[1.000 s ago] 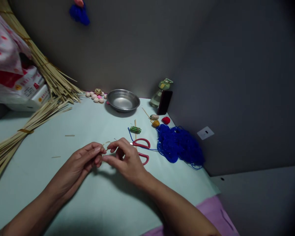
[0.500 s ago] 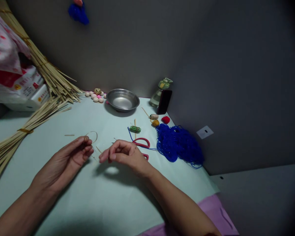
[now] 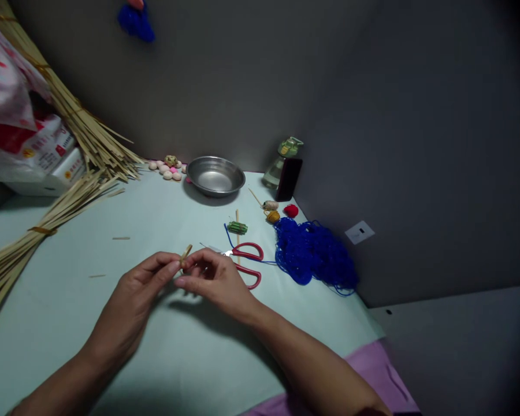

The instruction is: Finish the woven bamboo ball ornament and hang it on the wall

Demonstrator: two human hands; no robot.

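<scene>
Left hand [image 3: 141, 289]: thumb and fingers pinched on a narrow, curved, tan straw-like strip [image 3: 186, 252] | right hand [image 3: 219, 283]: part-curled, fingertips beside it, hold unclear | strip: between the hands, above pale-green tabletop [image 3: 169, 214] | risk: sharp bending could crack it, slack pinch drop it

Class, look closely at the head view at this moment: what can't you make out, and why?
All in the head view:
Pale strip: the part between the fingers is hidden by the left hand and right hand.
Scissors: partly covered by the right hand.
Tied straw bundle: cut off by the left edge.
Print on the packs: too small and blurred.
</scene>
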